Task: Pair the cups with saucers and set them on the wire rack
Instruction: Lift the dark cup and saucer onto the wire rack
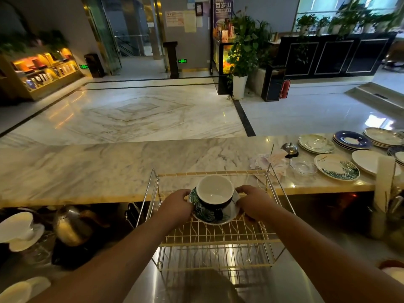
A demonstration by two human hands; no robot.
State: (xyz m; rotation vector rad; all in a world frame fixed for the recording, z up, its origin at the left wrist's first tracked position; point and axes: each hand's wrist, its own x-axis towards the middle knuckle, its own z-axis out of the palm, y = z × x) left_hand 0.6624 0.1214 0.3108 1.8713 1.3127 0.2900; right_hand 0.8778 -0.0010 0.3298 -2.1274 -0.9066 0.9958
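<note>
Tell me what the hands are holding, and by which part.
The leaf-patterned saucer, with the cup on it: the left hand grips its left rim, the right hand its right rim.

Far wall, purple banner (pixel 223 7): reads "百岁山" (smaller line beneath illegible). Green signs (pixel 182 61) and wall notices (pixel 175 18): lettering unreadable.

Service bell (pixel 289 149) on marble counter (pixel 109 167)

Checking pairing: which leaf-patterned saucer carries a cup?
The saucer held by the left hand and right hand at the wire rack, under the dark cup; the other saucer lies bare on the counter.
</note>
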